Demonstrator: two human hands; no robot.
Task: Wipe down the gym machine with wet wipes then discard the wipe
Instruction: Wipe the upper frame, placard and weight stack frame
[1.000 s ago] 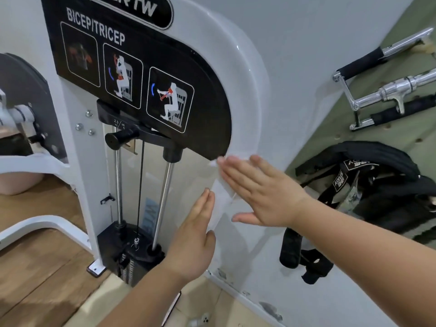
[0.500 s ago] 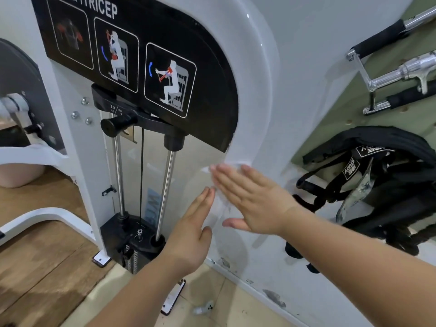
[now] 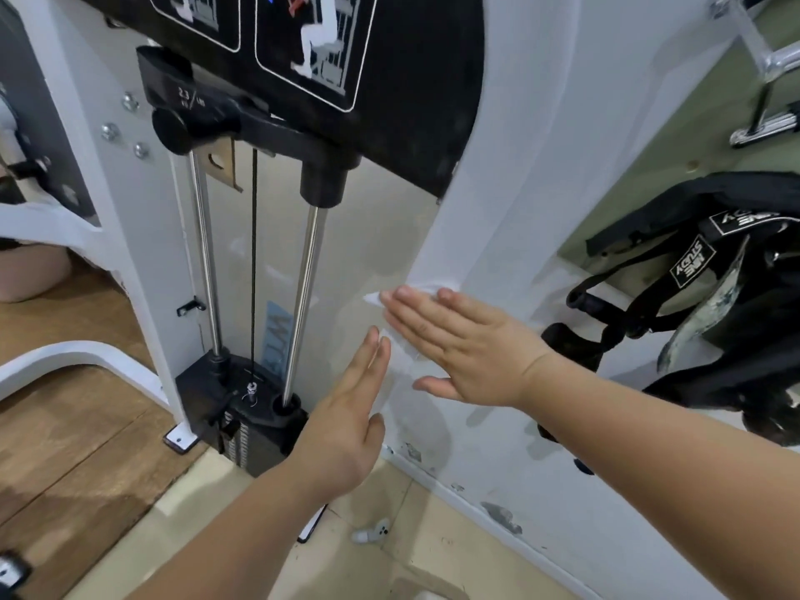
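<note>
White wipe (image 3: 400, 346), white machine frame (image 3: 511, 175), black placard (image 3: 411, 80), black straps (image 3: 710, 253)

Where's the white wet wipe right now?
Head view, centre: the thin white wet wipe lies flat under the right hand against the white machine upright, just right of the left hand.
</note>
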